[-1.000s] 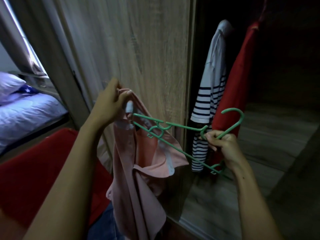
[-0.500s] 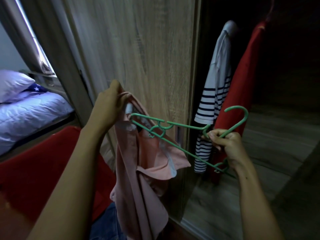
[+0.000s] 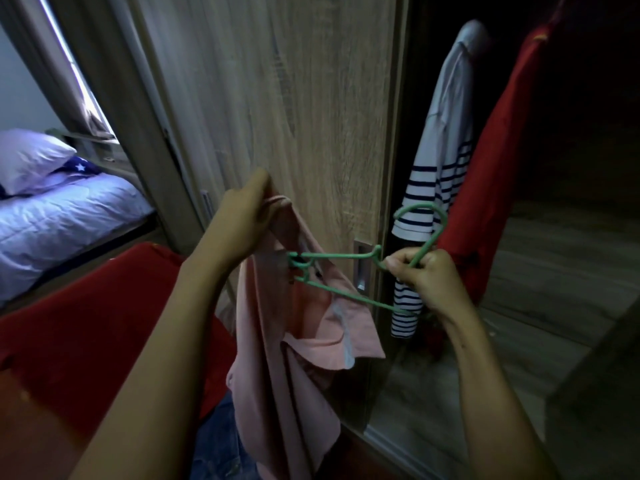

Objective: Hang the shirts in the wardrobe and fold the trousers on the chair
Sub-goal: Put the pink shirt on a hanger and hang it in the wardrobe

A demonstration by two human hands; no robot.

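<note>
My left hand grips the top edge of a pink shirt, which hangs down in front of the wooden wardrobe door. My right hand grips a green plastic hanger at the base of its hook. The hanger's left end is pushed inside the shirt near the collar. Inside the open wardrobe hang a white shirt with navy stripes and a red shirt. Blue denim trousers lie low between my arms, mostly hidden.
A red seat spreads at the lower left. A bed with pale sheets and a pillow stands at the far left by a curtain. The wardrobe's wooden floor lies to the right, dark inside.
The hanger's left end has slid further into the pink shirt. My right hand has moved left with it, and the view has shifted a little.
</note>
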